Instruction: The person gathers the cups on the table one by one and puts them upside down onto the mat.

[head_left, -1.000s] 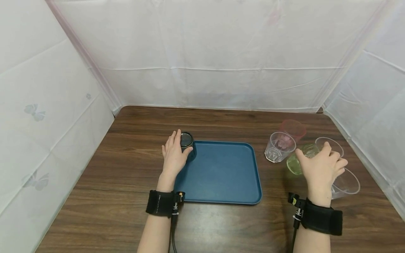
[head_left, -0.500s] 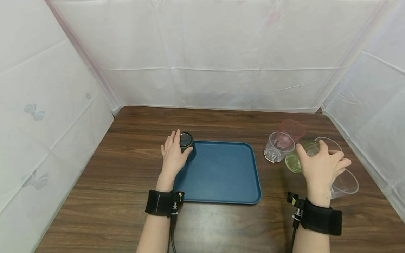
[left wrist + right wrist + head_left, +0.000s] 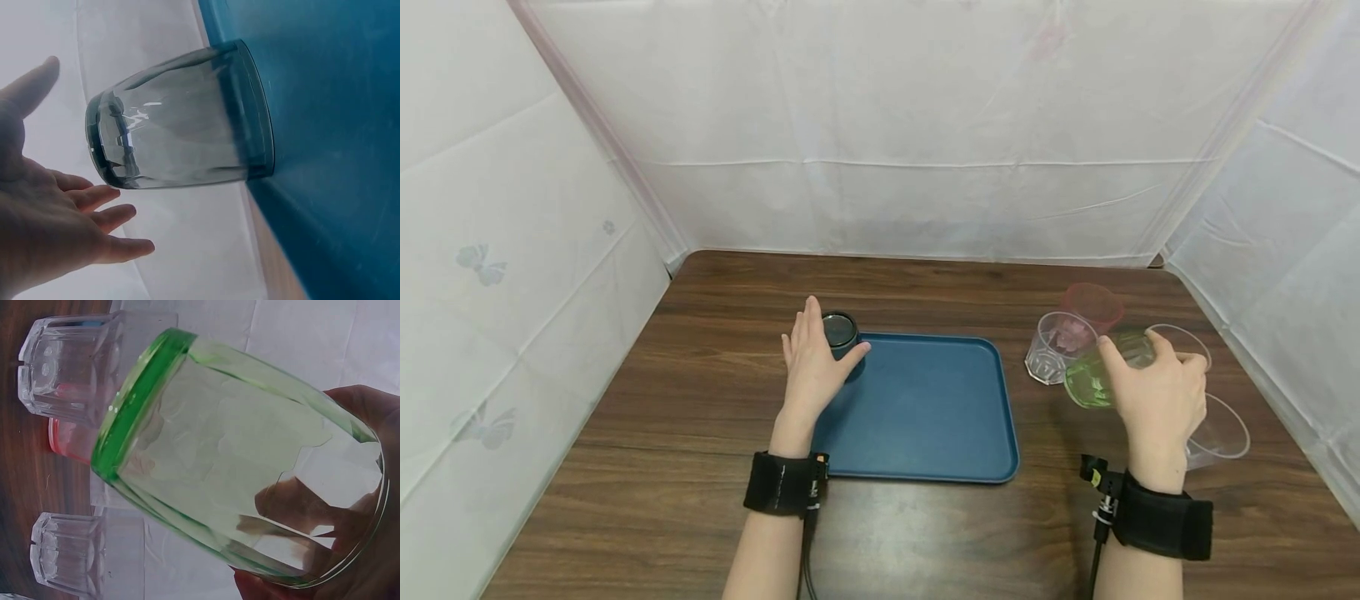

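A smoke-grey drinking glass (image 3: 838, 331) stands upside down at the back left corner of the blue tray (image 3: 925, 408). Beside it is my left hand (image 3: 811, 367), thumb and fingers spread; the left wrist view shows a gap between palm and the glass's raised base (image 3: 106, 144). On the right, my right hand (image 3: 1161, 400) grips a green glass (image 3: 1088, 382) near its rim. That green glass (image 3: 219, 450) is tilted and off the table, its thick base pointing left in the head view. The fingers show through its wall in the right wrist view.
Left of the green glass stands a clear tumbler (image 3: 1047, 362), with a pink glass (image 3: 1093, 302) just behind it. Two more clear glasses, one by the fingers and another (image 3: 1221, 433) nearer, are partly hidden by my right hand. White sheeting (image 3: 880, 200) encloses the wooden table.
My left hand has spread its fingers and come away from the grey glass. My right hand has closed round the green glass, which has lifted and tilted, its base swinging left.
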{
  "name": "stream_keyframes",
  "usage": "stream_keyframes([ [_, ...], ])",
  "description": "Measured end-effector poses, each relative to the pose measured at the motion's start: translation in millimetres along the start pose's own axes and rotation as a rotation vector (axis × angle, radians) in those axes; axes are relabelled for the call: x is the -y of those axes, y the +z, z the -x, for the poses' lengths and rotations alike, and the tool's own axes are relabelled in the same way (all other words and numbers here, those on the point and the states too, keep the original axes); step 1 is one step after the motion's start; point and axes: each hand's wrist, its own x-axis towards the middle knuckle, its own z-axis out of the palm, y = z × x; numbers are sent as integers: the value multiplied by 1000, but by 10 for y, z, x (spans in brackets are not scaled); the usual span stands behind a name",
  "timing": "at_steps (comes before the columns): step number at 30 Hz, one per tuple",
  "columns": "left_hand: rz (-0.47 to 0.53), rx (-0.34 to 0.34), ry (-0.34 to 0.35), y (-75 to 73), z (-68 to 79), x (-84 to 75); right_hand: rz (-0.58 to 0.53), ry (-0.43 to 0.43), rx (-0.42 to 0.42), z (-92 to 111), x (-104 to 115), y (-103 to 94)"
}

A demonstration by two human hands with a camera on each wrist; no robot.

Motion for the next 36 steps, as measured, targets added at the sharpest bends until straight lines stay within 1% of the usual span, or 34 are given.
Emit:
stream_keyframes([
  [9,-25,5,35,-22,8,-64,3,-5,36,36,56,-28],
  [14,-26,4,59,-15,16,-93,-13,-34,44,57,105,-25],
  [21,-8,28,85,-10,40,-159,-28,-62,51,110,166,-14],
  [28,5,37,106,-19,55,-189,-56,-120,41,159,235,52],
  [36,18,46,153,-35,79,-264,-122,-245,27,286,408,185],
])
